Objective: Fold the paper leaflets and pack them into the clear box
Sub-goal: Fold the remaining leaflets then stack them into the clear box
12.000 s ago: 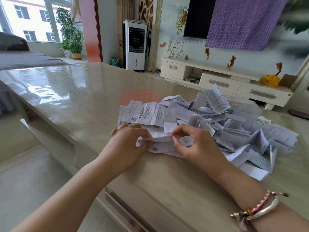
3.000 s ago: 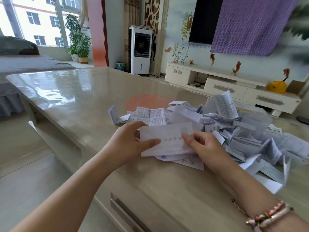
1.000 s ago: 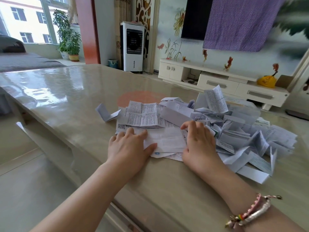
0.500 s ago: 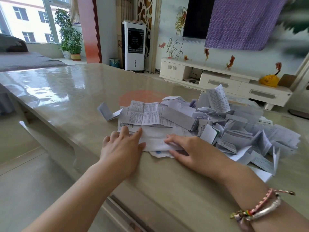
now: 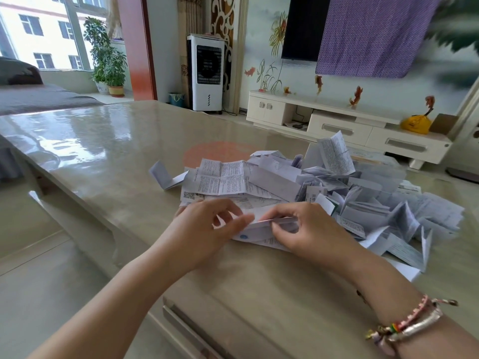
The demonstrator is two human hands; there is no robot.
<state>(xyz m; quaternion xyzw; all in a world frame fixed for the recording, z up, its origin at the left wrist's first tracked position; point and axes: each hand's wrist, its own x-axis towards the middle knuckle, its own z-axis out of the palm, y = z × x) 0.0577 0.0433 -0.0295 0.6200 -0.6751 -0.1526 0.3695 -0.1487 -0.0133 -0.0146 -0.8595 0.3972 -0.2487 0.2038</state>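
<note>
Leaflet [image 5: 261,225] at 6 o'clock of the paper heap, low over the worktop [image 5: 108,161] near its front edge, half folded. Left hand [image 5: 204,229] pinching the leaflet's left end, thumb and forefinger clamped on the paper. Right hand [image 5: 308,229] curled over the right end, fingertips pinching the top flap along the fold. More flat sheets directly beneath, one with a blue dot showing under the fold.

Heap [image 5: 363,203] spreading from 12 to 3 o'clock of the hands: many small folded and crumpled leaflets, one standing upright at about 1 o'clock. Open printed sheet [image 5: 223,180] lying flat at 12 o'clock, just behind the hands. One small folded piece [image 5: 166,176] apart at 10 o'clock. Clear box hard to make out; possibly behind the heap at 1 o'clock, not certain.

Step in hand, judging by the pinch: closing a fold lengthwise. To do well: line up the two long edges before pressing, keep the left end pinned so the sheet cannot skew, then run the right fingertips along the crease from centre outward. Press against the bare worktop rather than on loose sheets beneath, since a soft layer gives a weak crease. Likely risk: catching the sheet underneath into the fold. Thin paper, so light pressure enough; packing not yet begun for this one.
</note>
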